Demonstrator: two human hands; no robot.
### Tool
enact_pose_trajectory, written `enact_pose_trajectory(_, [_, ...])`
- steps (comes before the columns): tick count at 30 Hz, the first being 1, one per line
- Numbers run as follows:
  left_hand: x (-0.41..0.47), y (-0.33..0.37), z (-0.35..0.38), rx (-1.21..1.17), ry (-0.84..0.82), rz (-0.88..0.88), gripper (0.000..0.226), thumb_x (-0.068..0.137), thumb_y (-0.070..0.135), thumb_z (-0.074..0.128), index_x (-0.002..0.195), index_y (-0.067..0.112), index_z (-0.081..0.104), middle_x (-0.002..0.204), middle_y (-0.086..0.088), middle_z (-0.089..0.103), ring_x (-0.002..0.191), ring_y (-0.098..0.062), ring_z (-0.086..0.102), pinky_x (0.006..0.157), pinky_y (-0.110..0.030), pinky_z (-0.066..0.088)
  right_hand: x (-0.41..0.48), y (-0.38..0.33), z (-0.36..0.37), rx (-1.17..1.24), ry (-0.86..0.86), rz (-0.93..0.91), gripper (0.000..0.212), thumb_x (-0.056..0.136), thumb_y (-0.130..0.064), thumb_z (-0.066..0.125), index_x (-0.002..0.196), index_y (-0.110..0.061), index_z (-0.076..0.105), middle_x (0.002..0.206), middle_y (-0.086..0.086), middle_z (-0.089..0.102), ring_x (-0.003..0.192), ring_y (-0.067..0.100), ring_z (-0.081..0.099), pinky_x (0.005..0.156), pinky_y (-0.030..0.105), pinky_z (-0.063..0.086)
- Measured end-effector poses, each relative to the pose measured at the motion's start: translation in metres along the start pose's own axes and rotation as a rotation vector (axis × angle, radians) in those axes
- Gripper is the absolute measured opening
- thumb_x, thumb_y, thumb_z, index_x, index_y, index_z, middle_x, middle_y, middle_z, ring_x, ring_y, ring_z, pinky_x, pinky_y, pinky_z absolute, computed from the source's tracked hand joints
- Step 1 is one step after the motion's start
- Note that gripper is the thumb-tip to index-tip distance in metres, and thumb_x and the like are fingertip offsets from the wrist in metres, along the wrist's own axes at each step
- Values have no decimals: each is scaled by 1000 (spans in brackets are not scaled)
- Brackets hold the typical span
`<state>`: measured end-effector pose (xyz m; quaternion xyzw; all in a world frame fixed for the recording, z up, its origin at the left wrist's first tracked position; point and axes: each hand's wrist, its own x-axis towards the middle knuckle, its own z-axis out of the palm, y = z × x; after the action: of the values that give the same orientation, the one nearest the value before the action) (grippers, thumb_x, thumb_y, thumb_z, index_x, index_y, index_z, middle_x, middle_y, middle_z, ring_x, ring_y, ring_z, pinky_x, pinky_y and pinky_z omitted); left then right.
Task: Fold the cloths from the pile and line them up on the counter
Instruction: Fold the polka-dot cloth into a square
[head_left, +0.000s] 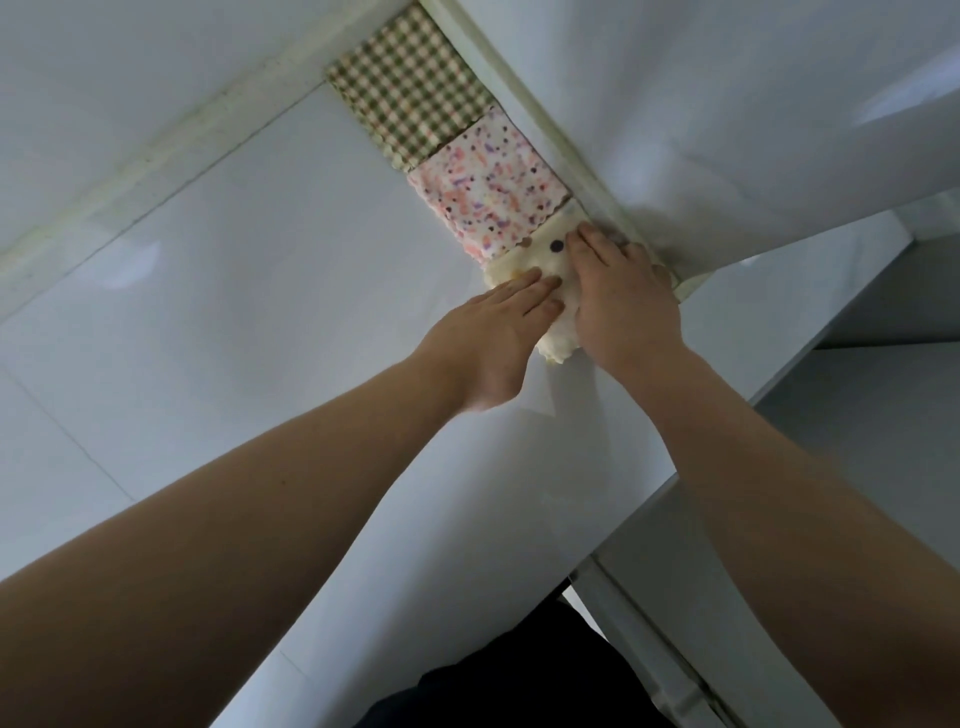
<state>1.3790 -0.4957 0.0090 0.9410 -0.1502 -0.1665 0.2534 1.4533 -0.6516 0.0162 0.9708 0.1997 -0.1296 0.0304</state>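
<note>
Both hands are down on the cream cloth (543, 262), which has a purple dot showing near its far end and lies on the white counter (249, 322) at the near end of a row of three cloths. The row runs along the counter's edge where it meets the white wall (727, 114). The green checked cloth (410, 83) sits furthest off, in the counter's corner where a second wall comes in. The pink speckled cloth (485, 187) is next, folded square and touching the checked one. The cream cloth comes after it and butts against the speckled cloth's near edge. The left hand (498, 338) is flat and palm down, with fingers straight and together and the fingertips lying on the cloth's left side; it grips nothing. The right hand (623, 301) is also flat and palm down, covering most of the cloth's right half beside the wall seam. Its fingers (587, 240) are stretched toward the speckled cloth. The right thumb is hidden, so I cannot tell if it hooks any fabric. A scalloped bit of the cream cloth pokes out between the two wrists on the near side. Both forearms are bare and reach in from the bottom corners. Dark clothing (498, 675) shows at the bottom, beyond the counter's front edge. The rest of the cream cloth is hidden under the hands.
</note>
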Motion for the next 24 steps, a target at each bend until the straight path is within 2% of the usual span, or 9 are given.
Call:
enact_pose_trajectory(3, [-29,6,-18,-25,57,-30,51,98,5,47,148,16,45,156,-1,40,147,-20,31,118,-35,30,-13,-9,-9,59,179,-17,41,83,-1,47,120,-6,66,118,13,68,98,40,61,80,48,50])
enact_pose_trajectory(4, [-42,9,-23,-37,68,-65,48,99,8,46,146,18,48,152,1,45,144,-20,37,116,-35,34,-19,-16,-13,93,220,-15,36,79,1,48,107,-6,70,101,13,71,86,39,62,74,45,50])
enact_pose_trajectory(6, [-71,14,-29,-78,81,-184,40,102,16,43,140,25,54,143,7,54,134,-16,46,111,-32,38,-31,-36,-22,143,168,-29,26,82,0,53,97,-10,72,88,9,70,78,33,62,69,43,50])
enact_pose_trajectory(10, [-155,18,-25,-240,210,-451,17,97,28,54,106,29,68,96,17,66,84,-4,60,85,-32,52,-63,-101,-26,217,63,-193,20,87,-5,52,90,-14,70,83,5,66,73,25,60,60,34,42])
enact_pose_trajectory(12, [-204,21,-19,-297,283,-603,10,94,30,60,92,26,69,81,17,64,72,-4,58,75,-29,52,-84,-141,-24,287,43,-298,22,83,-3,49,84,-14,68,78,5,65,68,27,57,58,31,35])
enact_pose_trajectory(15, [-277,34,-9,-294,341,-827,18,93,37,62,81,24,67,72,16,62,70,-5,58,68,-22,49,-114,-196,-25,355,-13,-473,23,79,-1,48,78,-14,67,72,6,63,64,31,56,56,29,35])
enact_pose_trajectory(18, [-344,46,6,-310,415,-1059,28,91,45,62,74,24,64,67,14,60,68,-4,59,67,-27,52,-144,-249,-32,384,-74,-631,24,79,1,47,79,-12,67,75,7,64,65,32,56,57,30,40])
enact_pose_trajectory(21, [-400,55,21,-331,545,-1168,31,89,44,64,66,24,60,60,12,59,57,-4,59,60,-32,53,-176,-294,-34,369,-129,-743,24,77,2,47,83,-12,66,80,6,64,69,31,57,61,31,45])
enact_pose_trajectory(24, [-448,59,31,-298,628,-1212,32,89,41,66,65,22,60,57,11,59,61,-6,59,61,-24,48,-213,-331,-30,296,-143,-835,23,75,1,48,85,-12,65,82,8,64,71,34,59,64,34,51])
